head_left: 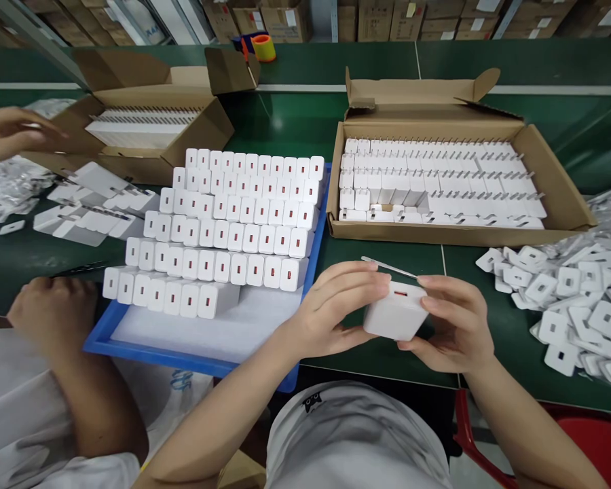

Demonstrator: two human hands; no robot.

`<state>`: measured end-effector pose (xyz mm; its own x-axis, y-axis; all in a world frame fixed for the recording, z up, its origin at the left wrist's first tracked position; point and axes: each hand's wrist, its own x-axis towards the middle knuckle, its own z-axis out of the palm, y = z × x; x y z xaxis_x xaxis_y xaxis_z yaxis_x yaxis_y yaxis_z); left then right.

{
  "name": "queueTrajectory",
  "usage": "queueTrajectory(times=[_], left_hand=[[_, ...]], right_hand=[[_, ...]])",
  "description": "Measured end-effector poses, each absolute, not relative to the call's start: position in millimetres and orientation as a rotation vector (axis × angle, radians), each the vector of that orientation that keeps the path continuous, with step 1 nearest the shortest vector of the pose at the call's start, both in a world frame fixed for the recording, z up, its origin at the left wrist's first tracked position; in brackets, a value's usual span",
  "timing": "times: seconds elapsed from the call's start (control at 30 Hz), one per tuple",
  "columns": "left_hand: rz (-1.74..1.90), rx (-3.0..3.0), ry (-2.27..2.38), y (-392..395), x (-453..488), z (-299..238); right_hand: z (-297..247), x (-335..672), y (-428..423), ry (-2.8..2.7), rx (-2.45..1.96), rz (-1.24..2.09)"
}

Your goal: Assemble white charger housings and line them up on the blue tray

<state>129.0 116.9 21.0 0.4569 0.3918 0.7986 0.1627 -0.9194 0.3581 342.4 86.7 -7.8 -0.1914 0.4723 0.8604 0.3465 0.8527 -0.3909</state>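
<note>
A white charger block (395, 318) with a small red-lined port is held up between both hands, over the bench's front edge. My left hand (330, 309) closes on its left side, fingers over the top and thumb below. My right hand (455, 322) grips the right side, thumb at the lower corner. A thin white cover plate (402, 272) juts out behind the charger, touching my right index fingertip; its left part passes behind my left fingers. To the left, rows of similar chargers (221, 234) stand on a blue-rimmed tray (305, 288), ports facing me.
An open carton (560, 183) behind my hands holds rows of white chargers with prongs up. Loose square covers (563, 326) are piled at right. On the left are another carton (168, 159), scattered white pieces (89, 214), and a co-worker's hands (53, 309). A red chair (598, 445) stands lower right.
</note>
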Motion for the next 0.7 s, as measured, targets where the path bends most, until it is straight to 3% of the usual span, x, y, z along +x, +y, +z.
queueTrajectory(times=[0.33,0.7], left_hand=[[1.489,2.650,0.445,117.8,121.8,12.3],[1.417,2.608,0.516,116.3,124.1,17.4]], right_hand=[[-12.9,341.4,85.0,-1.884,-0.558,-0.066],[-11.7,343.6,86.1,-1.904,-0.585,-0.029]])
